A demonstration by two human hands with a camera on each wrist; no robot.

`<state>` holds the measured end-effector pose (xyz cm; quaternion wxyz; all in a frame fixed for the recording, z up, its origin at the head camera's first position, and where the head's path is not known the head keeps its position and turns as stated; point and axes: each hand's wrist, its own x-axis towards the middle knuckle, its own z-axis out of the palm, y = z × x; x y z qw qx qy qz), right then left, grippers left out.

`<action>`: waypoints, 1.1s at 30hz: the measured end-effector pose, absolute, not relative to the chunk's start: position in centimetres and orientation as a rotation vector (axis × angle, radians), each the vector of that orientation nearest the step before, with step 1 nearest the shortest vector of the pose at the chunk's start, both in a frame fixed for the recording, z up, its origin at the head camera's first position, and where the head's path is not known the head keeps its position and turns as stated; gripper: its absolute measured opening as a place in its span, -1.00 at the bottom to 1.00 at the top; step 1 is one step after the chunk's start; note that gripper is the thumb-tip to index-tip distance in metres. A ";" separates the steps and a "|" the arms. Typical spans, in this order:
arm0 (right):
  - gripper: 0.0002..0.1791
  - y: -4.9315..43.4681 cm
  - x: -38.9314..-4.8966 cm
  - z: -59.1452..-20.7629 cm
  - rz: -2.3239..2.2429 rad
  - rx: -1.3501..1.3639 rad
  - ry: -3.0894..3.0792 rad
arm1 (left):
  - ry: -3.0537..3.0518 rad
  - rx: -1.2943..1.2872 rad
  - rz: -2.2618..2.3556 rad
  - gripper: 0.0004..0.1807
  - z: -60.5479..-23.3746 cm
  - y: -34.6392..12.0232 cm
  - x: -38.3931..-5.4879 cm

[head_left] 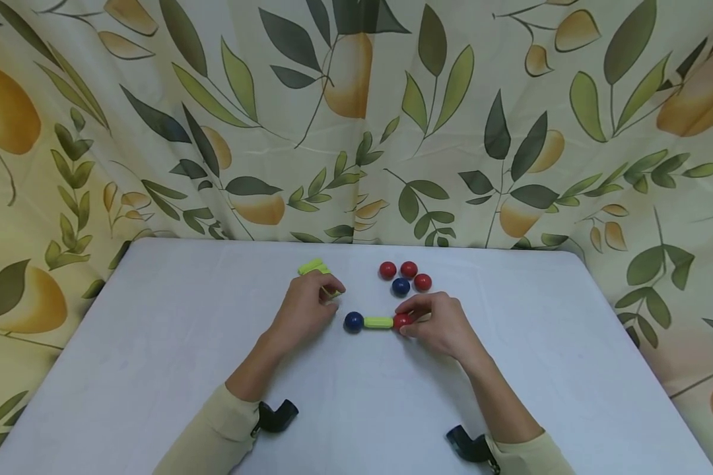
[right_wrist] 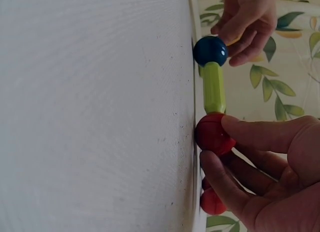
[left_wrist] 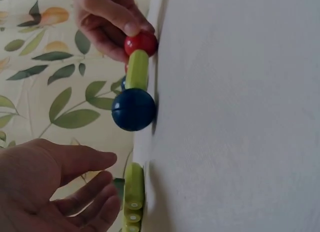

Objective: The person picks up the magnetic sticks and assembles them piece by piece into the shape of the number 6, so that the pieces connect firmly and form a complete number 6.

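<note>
My right hand [head_left: 440, 323] pinches a red ball [right_wrist: 215, 134] between thumb and fingertip. That ball sits on the right end of a light-green rod [head_left: 378, 322], and a dark blue ball [head_left: 353, 322] is on the rod's left end, forming one straight piece low over the white table. To its left, my left hand [head_left: 303, 309] is beside several loose light-green rods [left_wrist: 134, 187], which lie side by side. In the left wrist view its fingers are loosely bent and spread, with nothing between them. The hand partly hides the rods in the head view.
Behind the joined piece, several loose red balls [head_left: 408, 269] and another blue ball [head_left: 401, 287] lie close together on the white table [head_left: 154, 369]. A curtain with leaf and fruit prints [head_left: 333, 132] hangs right behind the table's far edge.
</note>
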<state>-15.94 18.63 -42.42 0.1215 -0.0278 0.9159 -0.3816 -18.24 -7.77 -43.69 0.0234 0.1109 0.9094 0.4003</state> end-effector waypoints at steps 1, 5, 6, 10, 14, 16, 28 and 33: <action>-0.71 18.6 -15.9 -42.4 -1.113 -0.077 2.673 | 2.840 0.331 1.216 -0.74 -43.8 -7.8 -18.4; -0.71 18.6 -15.9 -42.4 -1.108 -0.061 2.673 | 2.920 0.306 1.120 -0.73 -43.9 -7.6 -19.0; -0.71 18.6 -15.9 -42.4 -1.107 -0.062 2.674 | 2.934 0.309 1.094 -0.73 -43.9 -7.6 -19.1; -0.71 18.6 -15.9 -42.4 -1.107 -0.062 2.673 | 2.970 0.325 0.974 -0.71 -44.0 -7.3 -19.5; -0.72 18.6 -15.9 -42.4 -1.110 -0.066 2.670 | 2.998 0.354 0.872 -0.71 -44.0 -7.1 -19.7; -0.72 18.7 -15.9 -42.4 -1.113 -0.070 2.668 | 3.011 0.369 0.829 -0.71 -44.0 -7.0 -19.8; -0.71 18.6 -15.9 -42.4 -1.112 -0.083 2.672 | 3.049 0.433 0.669 -0.68 -43.8 -6.4 -20.2; -0.72 18.6 -15.9 -42.5 -1.113 -0.093 2.676 | 3.042 0.435 0.640 -0.71 -43.9 -6.2 -20.3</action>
